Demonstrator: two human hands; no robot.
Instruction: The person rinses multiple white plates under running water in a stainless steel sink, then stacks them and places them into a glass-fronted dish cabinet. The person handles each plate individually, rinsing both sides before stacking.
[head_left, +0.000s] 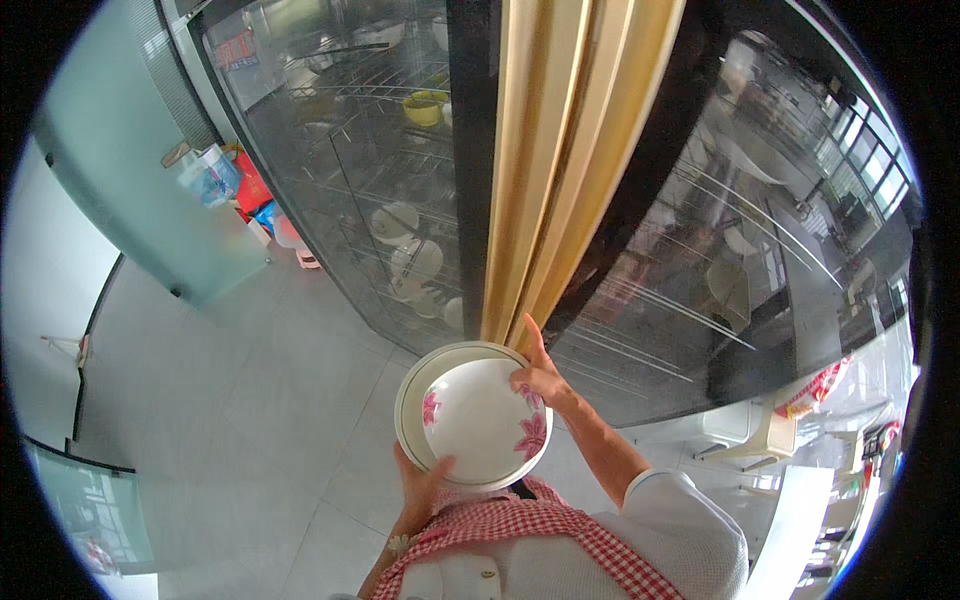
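Before my chest is a white dish with pink flowers (480, 427), nested in a larger white dish with a dark line round its rim (411, 409). My left hand (421, 480) holds the stack at its lower left, the thumb over the rim and the other fingers hidden beneath. At the upper right edge is my right hand (541, 379), curled over the rim with one finger stretched up towards the gold door edges (551, 225) of a glass-fronted cabinet. Whether that fingertip touches the cabinet cannot be seen.
Behind the left glass door (337, 165) are wire racks, several white dishes (416, 259) and a yellow bowl (424, 108). The right glass door (675, 285) shows reflections. Bags (251, 184) lie by a frosted glass panel (142, 187). Plastic stools (772, 439) and a white table (795, 532) stand at right.
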